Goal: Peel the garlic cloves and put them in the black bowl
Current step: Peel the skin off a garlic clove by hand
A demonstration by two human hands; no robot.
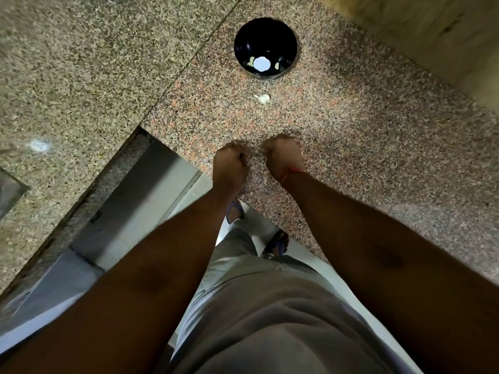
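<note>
Grey shirt point(270, 333) fills the near edge of the view, both bare forearms reaching out from it over the speckled granite worktop point(378, 130). Grey trousers and blue sandals show below, between the arms, on a pale floor.

Left hand point(231, 160) sits at the near edge of the worktop, knuckles up, fingers curled under. Right hand point(282, 155) just beside it to the right, also curled, with a thin red-orange thread point(293, 174) round the wrist. A narrow gap lies between the two hands. Both are turned away from the camera and blurred; cannot tell whether either holds a clove or only closes on itself.

Black bowl point(266, 47) stands farther out on the worktop, well apart from the hands and roughly in line with them. Inside, a bright white glare spot at the bottom, with a few pale peeled garlic cloves point(252, 61) beside it.

Small white scrap of garlic point(263, 98) lies on the worktop between the bowl and the hands, nearer the bowl. Cannot tell if it is an unpeeled clove or loose skin.

Seam in the stone runs diagonally to the left of the bowl; a second, greyer slab point(81, 63) lies on the far left side.
</note>
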